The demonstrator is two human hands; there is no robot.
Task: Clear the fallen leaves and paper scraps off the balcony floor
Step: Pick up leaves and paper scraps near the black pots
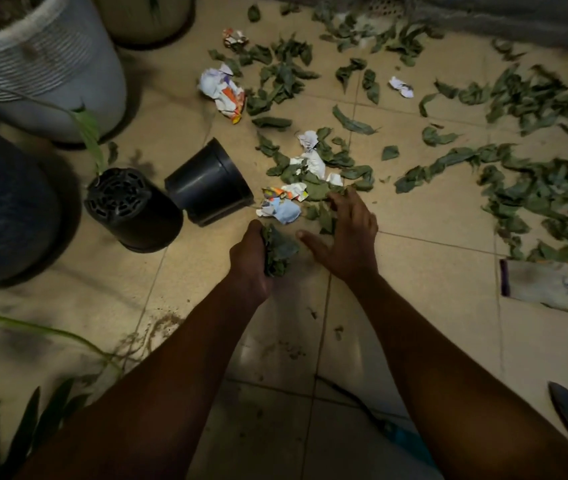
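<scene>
Two bare forearms reach forward from the bottom edge over the tiled balcony floor [431, 209]. The left hand [253, 258] is curled tight round a bunch of green leaves [279, 250], held just above the tiles. Just beside it, the right hand [348, 237] is spread wide, palm down, thumb out toward the left, its fingertips on the near edge of a mixed heap of leaves and crumpled paper scraps [280, 209]. To the right lies a grey and orange glove [552, 285], flat on the floor. Left of the heap, a black pot [209, 183] lies on its side, touching a second black pot [130, 209] turned bottom up. Farther out, loose leaves [535, 188] are strewn across the tiles, with a larger crumpled paper [223, 88] and a small white scrap [402, 86] among them. A white ribbed planter [43, 64] stands at the far left.
</scene>
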